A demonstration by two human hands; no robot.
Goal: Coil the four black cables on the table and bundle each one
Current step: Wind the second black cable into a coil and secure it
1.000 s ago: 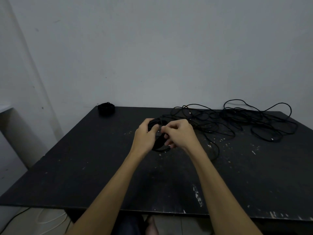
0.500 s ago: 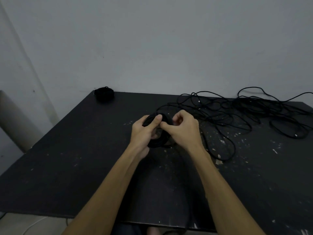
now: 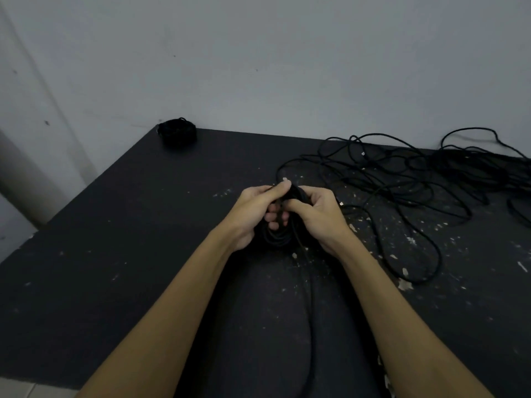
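Observation:
Both of my hands hold a small black cable coil (image 3: 280, 238) just above the middle of the black table (image 3: 115, 254). My left hand (image 3: 255, 214) grips the coil's left side with its thumb on top. My right hand (image 3: 317, 215) curls round the coil's right side. A loose black strand (image 3: 311, 311) trails from the coil toward me between my forearms. A finished black bundle (image 3: 177, 133) lies at the table's far left corner. A tangle of loose black cables (image 3: 416, 185) spreads over the far right of the table.
A grey wall (image 3: 258, 53) stands right behind the table. The tabletop is speckled with pale paint chips. The table's left edge (image 3: 71, 196) drops off to a light floor. One cable loop (image 3: 431, 254) reaches out to the right of my right forearm.
The camera has tilted down and moved closer. My hands stay on the coil and have turned it, the left thumb now on top. A strand now runs toward me.

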